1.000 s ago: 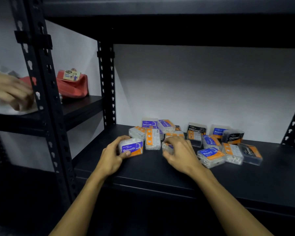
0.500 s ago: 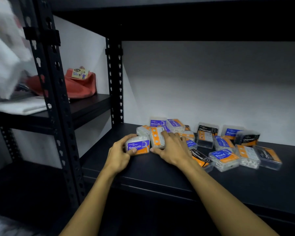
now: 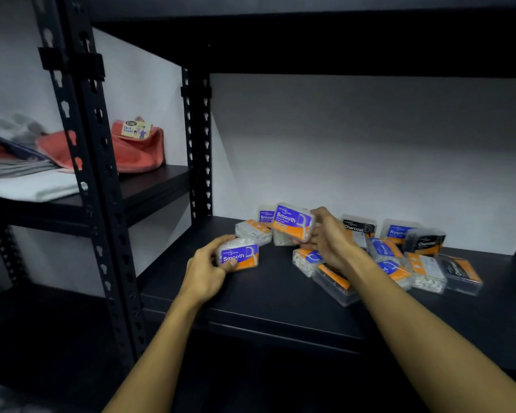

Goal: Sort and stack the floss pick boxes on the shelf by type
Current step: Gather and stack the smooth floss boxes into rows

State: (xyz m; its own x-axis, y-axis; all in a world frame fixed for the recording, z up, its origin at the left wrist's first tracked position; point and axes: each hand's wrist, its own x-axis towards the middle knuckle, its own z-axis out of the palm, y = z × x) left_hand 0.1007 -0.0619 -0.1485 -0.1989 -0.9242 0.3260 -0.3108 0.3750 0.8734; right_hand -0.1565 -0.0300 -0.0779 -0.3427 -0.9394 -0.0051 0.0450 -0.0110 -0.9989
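Observation:
My left hand [image 3: 204,269] grips a clear "Smooth" floss pick box [image 3: 238,257] with a purple and orange label, resting on the black shelf [image 3: 265,296]. A second "Smooth" box [image 3: 292,222] is lifted above the pile in my right hand [image 3: 331,239], its label facing me. Behind it stand another "Smooth" box [image 3: 265,215] and a box lying on its side [image 3: 252,231]. To the right lie several mixed boxes: "Charcoal" [image 3: 358,228], "Round" [image 3: 398,232], another "Charcoal" [image 3: 426,242].
A black upright post [image 3: 90,162] stands left of my arms and a rear post [image 3: 197,144] at the shelf's back left. The neighbouring shelf holds a red towel [image 3: 137,153] with a tag and folded white cloth [image 3: 33,186]. A shelf board hangs overhead.
My right hand has lifted a "Smooth" box out of the pile and turned its label toward me. My left hand stays on its box. The other person's hand and cloth at left are gone.

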